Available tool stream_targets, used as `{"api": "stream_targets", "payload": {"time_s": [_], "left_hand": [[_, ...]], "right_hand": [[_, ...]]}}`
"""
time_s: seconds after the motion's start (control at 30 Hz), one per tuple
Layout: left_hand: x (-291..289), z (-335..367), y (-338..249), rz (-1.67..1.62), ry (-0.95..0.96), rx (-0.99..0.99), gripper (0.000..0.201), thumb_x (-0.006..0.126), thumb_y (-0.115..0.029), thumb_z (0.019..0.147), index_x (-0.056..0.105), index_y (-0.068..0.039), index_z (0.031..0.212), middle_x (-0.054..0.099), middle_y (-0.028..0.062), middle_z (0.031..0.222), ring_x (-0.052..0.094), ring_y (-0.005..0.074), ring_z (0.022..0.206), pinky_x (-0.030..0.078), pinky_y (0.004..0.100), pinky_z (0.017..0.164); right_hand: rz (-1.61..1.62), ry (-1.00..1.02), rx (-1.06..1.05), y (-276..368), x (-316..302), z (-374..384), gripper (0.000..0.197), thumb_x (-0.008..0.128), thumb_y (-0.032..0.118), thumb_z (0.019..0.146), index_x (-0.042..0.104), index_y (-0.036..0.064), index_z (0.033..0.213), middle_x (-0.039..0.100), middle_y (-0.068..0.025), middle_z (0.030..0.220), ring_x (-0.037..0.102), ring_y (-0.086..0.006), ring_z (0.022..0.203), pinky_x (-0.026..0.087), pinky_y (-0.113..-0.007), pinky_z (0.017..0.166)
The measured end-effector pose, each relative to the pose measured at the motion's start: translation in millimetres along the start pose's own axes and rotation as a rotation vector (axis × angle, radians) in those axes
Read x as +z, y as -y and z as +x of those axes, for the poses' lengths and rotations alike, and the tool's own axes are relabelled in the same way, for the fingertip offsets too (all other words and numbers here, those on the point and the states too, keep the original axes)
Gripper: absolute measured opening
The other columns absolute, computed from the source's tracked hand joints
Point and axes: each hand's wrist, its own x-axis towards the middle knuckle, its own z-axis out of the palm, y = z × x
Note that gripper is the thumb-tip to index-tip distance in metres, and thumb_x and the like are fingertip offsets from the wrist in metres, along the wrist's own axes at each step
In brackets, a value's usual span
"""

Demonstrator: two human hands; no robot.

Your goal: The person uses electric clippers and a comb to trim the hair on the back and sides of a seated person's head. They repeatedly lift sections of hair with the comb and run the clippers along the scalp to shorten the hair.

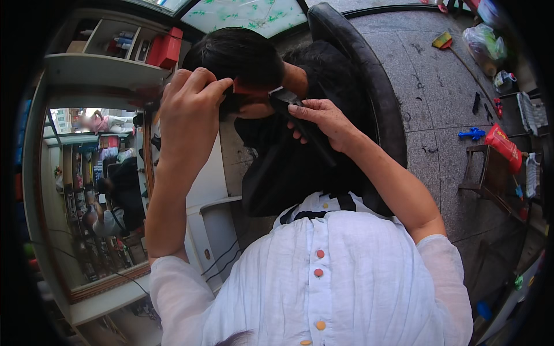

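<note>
A seated person's head with short dark hair (234,55) is bent forward before me, a black cape (271,167) over the body. My right hand (323,118) is closed round a black hair clipper (306,130). Its pale blade end lies at the hair near the ear and nape. My left hand (190,106) is up at the other side of the head, thumb and fingers pinched together. A small dark edge shows at those fingertips, but most of what they hold is hidden.
The person sits in a black padded chair (386,115). On the left are a framed mirror (95,230), and shelves with a red box (165,49). Cut hair lies on the grey tiled floor (415,150). A broom (443,40), plastic bags and a small stool (476,167) stand to the right.
</note>
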Motion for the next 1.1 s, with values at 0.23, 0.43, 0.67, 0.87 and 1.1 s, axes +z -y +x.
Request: {"api": "stream_targets", "payload": {"time_s": [0.23, 0.43, 0.67, 0.87, 1.1], "left_hand": [[0.3, 0.1, -2.4, 0.043, -0.041, 0.037, 0.023, 0.071, -0.003, 0.077, 0.074, -0.008, 0.099, 0.064, 0.0021, 0.093, 0.057, 0.0207, 0.091, 0.044, 0.0341, 0.082], [-1.4, 0.7, -3.6, 0.062, -0.036, 0.057, 0.023, 0.071, -0.004, 0.077, 0.074, -0.009, 0.099, 0.065, 0.0015, 0.093, 0.057, 0.0197, 0.091, 0.043, 0.0333, 0.081], [-5.7, -0.2, -3.5, -0.016, 0.071, 0.015, 0.023, 0.072, -0.003, 0.076, 0.074, -0.007, 0.099, 0.064, 0.0023, 0.091, 0.057, 0.0206, 0.090, 0.045, 0.0348, 0.082], [-4.8, 3.0, -2.7, -0.014, 0.073, -0.020, 0.023, 0.070, -0.002, 0.077, 0.073, -0.006, 0.099, 0.063, 0.0037, 0.091, 0.056, 0.0222, 0.089, 0.047, 0.0360, 0.083], [0.3, 4.3, -6.3, 0.016, -0.032, 0.005, 0.023, 0.070, -0.002, 0.077, 0.073, -0.006, 0.100, 0.063, 0.0037, 0.093, 0.056, 0.0227, 0.090, 0.046, 0.0362, 0.082]], "right_hand": [[-0.005, -0.021, -0.004, 2.7, 2.5, 3.2, 0.027, 0.070, 0.033, 0.090, 0.065, 0.0072, 0.096, 0.066, -0.0041, 0.081, 0.065, -0.0123, 0.068, 0.054, -0.026, 0.060], [0.032, -0.038, -0.037, 6.2, 3.9, 5.6, 0.026, 0.070, 0.032, 0.090, 0.065, 0.0070, 0.098, 0.067, -0.0048, 0.082, 0.065, -0.0130, 0.068, 0.054, -0.026, 0.060], [0.072, -0.015, -0.057, 6.7, 2.3, 4.0, 0.025, 0.069, 0.031, 0.090, 0.064, 0.0070, 0.096, 0.067, -0.0054, 0.082, 0.065, -0.0132, 0.067, 0.054, -0.026, 0.058], [-0.017, -0.016, 0.017, 3.6, -1.7, 1.0, 0.027, 0.070, 0.033, 0.089, 0.064, 0.0074, 0.094, 0.066, -0.0051, 0.082, 0.064, -0.0127, 0.068, 0.053, -0.026, 0.059], [-0.026, -0.009, -0.006, 9.5, -1.5, 2.5, 0.028, 0.069, 0.034, 0.090, 0.064, 0.0074, 0.095, 0.065, -0.0043, 0.081, 0.064, -0.0122, 0.068, 0.053, -0.026, 0.060]]}}
